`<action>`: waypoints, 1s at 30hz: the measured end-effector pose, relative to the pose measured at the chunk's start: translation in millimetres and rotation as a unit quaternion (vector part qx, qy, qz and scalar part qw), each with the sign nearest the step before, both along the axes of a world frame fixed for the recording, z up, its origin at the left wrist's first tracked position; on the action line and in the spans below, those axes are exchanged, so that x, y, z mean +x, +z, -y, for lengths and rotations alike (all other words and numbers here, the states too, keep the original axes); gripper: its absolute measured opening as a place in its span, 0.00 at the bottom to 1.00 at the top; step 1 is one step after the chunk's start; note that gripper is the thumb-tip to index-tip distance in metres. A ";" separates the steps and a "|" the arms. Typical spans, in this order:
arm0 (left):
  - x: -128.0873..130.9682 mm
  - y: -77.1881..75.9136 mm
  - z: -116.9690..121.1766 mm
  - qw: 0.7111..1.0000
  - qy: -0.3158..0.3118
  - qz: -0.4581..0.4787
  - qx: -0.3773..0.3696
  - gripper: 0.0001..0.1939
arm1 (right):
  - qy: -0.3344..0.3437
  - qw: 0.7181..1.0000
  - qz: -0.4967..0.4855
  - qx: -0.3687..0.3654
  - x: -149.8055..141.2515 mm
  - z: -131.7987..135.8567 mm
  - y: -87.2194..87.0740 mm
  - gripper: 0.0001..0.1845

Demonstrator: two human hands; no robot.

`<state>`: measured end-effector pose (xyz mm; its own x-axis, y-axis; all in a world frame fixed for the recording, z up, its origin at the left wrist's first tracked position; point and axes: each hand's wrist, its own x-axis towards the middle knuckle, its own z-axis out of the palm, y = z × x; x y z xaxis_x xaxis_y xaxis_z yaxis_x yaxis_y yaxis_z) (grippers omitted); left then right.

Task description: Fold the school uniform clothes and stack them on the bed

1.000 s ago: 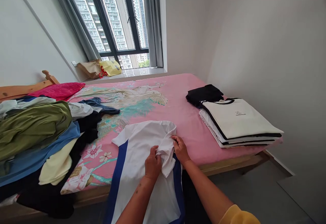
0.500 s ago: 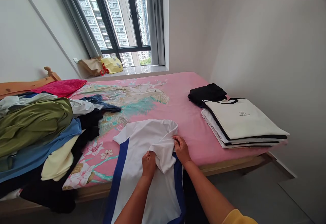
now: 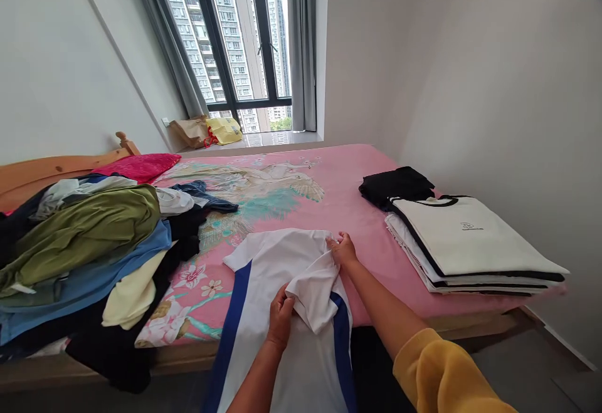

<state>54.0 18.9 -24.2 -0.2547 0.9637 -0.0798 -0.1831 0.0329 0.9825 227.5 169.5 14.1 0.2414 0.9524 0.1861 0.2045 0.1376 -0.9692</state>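
A white T-shirt [image 3: 277, 256] with blue side panels lies at the near edge of the bed, its lower part hanging toward me. My left hand [image 3: 281, 319] pinches the end of its folded-over sleeve, in the middle of the shirt. At the shirt's upper right shoulder, my right hand [image 3: 342, 250] grips the fabric between thumb and fingers. Between the two hands the sleeve cloth is bunched and creased. The shirt's left sleeve lies spread on the sheet.
A jumbled heap of clothes [image 3: 94, 231] covers the bed's left side, beside a red pillow [image 3: 138, 167]. On the right sits a stack of folded shirts [image 3: 475, 237], with folded black clothing [image 3: 397, 186] behind it. Bags [image 3: 223, 131] rest on the windowsill.
My right hand has moved up along the shirt's shoulder. My left hand still holds the sleeve. The camera view has shifted, so the scene sits slightly lower and farther right.
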 end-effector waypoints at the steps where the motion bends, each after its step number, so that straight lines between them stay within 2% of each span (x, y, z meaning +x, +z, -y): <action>1: -1.4 1.5 -1.5 0.998 0.019 0.051 0.007 0.19 | 0.029 0.999 0.019 0.010 -8.8 5.5 8.0 0.14; 3: -3.5 5.4 -3.6 0.984 0.067 0.167 0.018 0.24 | 0.100 0.993 0.051 0.043 -27.0 31.6 17.9 0.08; 5: -5.5 8.7 -3.7 0.962 0.118 0.247 0.022 0.25 | 0.191 0.970 0.113 0.103 -39.1 72.3 16.5 0.06; 6: -6.9 9.4 -2.7 0.952 0.148 0.267 0.022 0.24 | 0.252 0.937 0.186 0.154 -41.0 94.6 11.6 0.06; 8: -10.8 8.3 1.0 0.944 0.206 0.256 0.018 0.22 | 0.307 0.878 0.299 0.211 -36.3 134.7 -3.0 0.08; 9: -13.2 6.7 3.7 0.946 0.234 0.225 0.016 0.21 | 0.316 0.860 0.333 0.223 -31.0 150.1 -10.4 0.10; 10: -16.0 4.7 6.5 0.949 0.256 0.182 0.017 0.22 | 0.313 0.856 0.346 0.224 -24.9 161.5 -16.4 0.11; 12: -21.8 1.2 12.1 0.958 0.277 0.076 0.026 0.24 | 0.304 0.863 0.340 0.220 -14.8 172.3 -20.3 0.12; 14: -27.3 1.6 16.0 0.954 0.294 -0.044 0.040 0.25 | 0.287 0.873 0.326 0.221 -12.0 171.0 -11.7 0.10; 16: -31.7 9.0 16.6 0.933 0.302 -0.181 0.076 0.22 | 0.271 0.877 0.319 0.237 -18.1 162.7 5.2 0.09; 18: -34.7 23.0 13.2 0.903 0.256 -0.311 0.148 0.14 | 0.280 0.864 0.323 0.267 -30.5 151.6 20.9 0.12; 20: -37.3 39.9 5.8 0.881 0.135 -0.403 0.206 0.06 | 0.308 0.838 0.346 0.289 -45.0 140.0 26.8 0.14; 21: -38.8 47.6 1.1 0.873 0.071 -0.439 0.202 0.08 | 0.315 0.828 0.366 0.284 -51.8 134.7 24.9 0.14; 23: -42.7 58.4 -8.7 0.854 -0.010 -0.512 0.094 0.07 | 0.306 0.827 0.406 0.242 -62.6 126.4 13.5 0.13; 26: -49.8 60.9 -20.7 0.817 -0.027 -0.566 -0.107 0.09 | 0.265 0.857 0.406 0.172 -69.8 120.7 -9.6 0.12; 28: -53.1 57.0 -25.9 0.814 -0.024 -0.561 -0.147 0.09 | 0.252 0.882 0.366 0.159 -69.8 119.2 -20.5 0.12; 30: -54.5 53.3 -29.2 0.825 -0.021 -0.546 -0.143 0.07 | 0.236 0.908 0.309 0.154 -67.7 116.7 -26.8 0.13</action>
